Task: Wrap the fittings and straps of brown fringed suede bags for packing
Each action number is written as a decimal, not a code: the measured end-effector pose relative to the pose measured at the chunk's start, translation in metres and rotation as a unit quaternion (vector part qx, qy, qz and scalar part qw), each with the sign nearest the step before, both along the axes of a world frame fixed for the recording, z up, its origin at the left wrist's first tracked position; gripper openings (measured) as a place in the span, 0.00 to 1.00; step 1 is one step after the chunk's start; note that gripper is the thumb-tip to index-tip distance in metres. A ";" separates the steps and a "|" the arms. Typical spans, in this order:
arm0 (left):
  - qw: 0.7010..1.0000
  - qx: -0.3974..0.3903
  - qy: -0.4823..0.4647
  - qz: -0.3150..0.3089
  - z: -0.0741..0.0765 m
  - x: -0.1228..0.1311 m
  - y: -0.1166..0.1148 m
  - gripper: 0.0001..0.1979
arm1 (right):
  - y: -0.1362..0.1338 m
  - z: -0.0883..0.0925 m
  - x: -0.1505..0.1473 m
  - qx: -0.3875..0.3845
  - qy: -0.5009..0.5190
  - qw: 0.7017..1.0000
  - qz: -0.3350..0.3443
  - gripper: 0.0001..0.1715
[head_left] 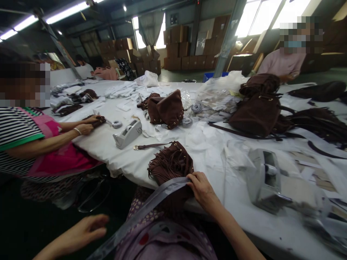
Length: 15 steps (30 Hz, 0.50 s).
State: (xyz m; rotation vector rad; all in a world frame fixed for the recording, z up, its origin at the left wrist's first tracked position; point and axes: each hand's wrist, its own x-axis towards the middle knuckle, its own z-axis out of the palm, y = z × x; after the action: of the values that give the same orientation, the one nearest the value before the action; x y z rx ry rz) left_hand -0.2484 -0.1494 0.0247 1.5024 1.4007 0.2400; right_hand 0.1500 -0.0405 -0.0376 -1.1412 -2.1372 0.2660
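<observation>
A brown fringed handbag (173, 162) lies at the table's front edge, its buckled strap (151, 146) stretched out to the left. My right hand (202, 187) pinches one end of a long translucent plastic strip (151, 204) at the bag's right side. From there the strip slants down to the lower left, over my lap. My left hand (88, 231) is low and to the left of the strip, apart from it and slightly blurred. Its fingers are stretched out and hold nothing.
A grey tape dispenser (128, 133) stands left of the bag, a larger one (267, 177) to the right. More brown bags (165, 108) lie farther back, with a dark pile (255, 112) at right. One co-worker (46, 141) works at left, another (283, 61) at back right.
</observation>
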 end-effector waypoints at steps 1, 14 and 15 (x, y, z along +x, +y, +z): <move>0.999 0.025 0.023 0.037 0.001 0.014 0.009 0.15 | -0.001 0.001 0.000 0.001 0.003 1.000 0.000 0.11; 0.988 0.100 -0.014 -0.117 0.013 0.219 0.119 0.19 | -0.022 0.004 0.002 0.011 0.092 0.994 -0.050 0.13; 0.991 0.069 -0.023 -0.112 0.012 0.218 0.122 0.20 | -0.023 0.001 0.003 0.001 0.111 0.992 -0.060 0.14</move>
State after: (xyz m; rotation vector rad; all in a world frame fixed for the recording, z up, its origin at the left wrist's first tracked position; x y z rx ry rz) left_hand -0.0309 -0.0278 0.0363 1.7426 1.1884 0.2338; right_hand 0.1530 -0.0634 -0.0362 -1.1769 -1.8670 0.3202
